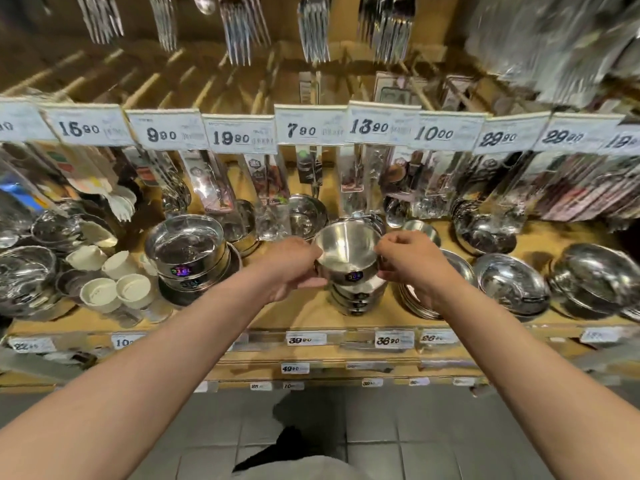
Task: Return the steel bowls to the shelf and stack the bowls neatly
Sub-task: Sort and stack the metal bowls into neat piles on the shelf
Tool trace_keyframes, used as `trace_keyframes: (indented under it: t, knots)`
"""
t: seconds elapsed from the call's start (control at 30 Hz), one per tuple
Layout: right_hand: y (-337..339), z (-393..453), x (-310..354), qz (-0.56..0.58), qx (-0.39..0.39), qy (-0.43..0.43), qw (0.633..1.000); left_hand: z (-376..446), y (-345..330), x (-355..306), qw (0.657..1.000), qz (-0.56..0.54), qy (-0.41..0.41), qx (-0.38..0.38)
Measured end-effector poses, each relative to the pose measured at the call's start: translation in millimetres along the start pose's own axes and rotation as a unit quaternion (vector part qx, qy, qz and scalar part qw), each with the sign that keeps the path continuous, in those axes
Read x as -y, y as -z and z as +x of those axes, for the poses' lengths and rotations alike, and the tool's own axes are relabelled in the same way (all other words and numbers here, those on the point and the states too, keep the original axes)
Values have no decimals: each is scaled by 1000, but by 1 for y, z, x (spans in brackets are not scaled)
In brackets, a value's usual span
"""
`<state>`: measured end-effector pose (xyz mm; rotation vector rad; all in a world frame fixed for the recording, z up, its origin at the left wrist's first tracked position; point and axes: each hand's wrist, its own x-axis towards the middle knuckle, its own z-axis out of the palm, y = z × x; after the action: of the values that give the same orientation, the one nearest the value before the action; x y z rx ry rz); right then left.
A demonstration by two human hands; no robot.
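The wooden shelf runs across the whole view, and everything here is placed against it. Along its front edge sits a row of small price labels, and above its back hangs a rail of larger price tags, with packaged cutlery dangling below them down toward the shelf surface and bare forks hanging higher up. On the right end of the shelf lie wide shallow steel dishes, nested and tilted. On the left part of the shelf stands a stack of straight-sided steel containers with a coloured sticker on the side, and further left a cluster of pale cups beside more shiny steelware. At the middle of the shelf, near its front edge, stands the stack of steel bowls, upright and fairly even, and the top steel bowl sits on it, open side up, with a dark sticker facing the camera. The left hand grasps this top bowl at its left rim, fingers curled against the wall. The right hand pinches the right rim, thumb and fingers closed on the edge. Both forearms reach in from below the shelf, over a grey tiled floor.
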<state>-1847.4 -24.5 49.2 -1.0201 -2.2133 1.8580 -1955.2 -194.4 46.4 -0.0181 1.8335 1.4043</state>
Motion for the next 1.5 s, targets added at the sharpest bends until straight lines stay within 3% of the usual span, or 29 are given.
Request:
trace_keyframes:
  t: [0.1,0.23,0.53,1.5]
  knots:
    - [0,11,-10,-22,-23,-9,999,20,-8,1,995,90,-34,-40]
    - [11,24,-25,-80,-29,10,996,36,-24,6,989,129,-42,-67]
    - [21,40,-45,-147,-17,42,988,51,-37,22,993,91,-29,-72]
    - [19,48,-58,-126,-24,76,989,42,-49,14,985,128,-38,-108]
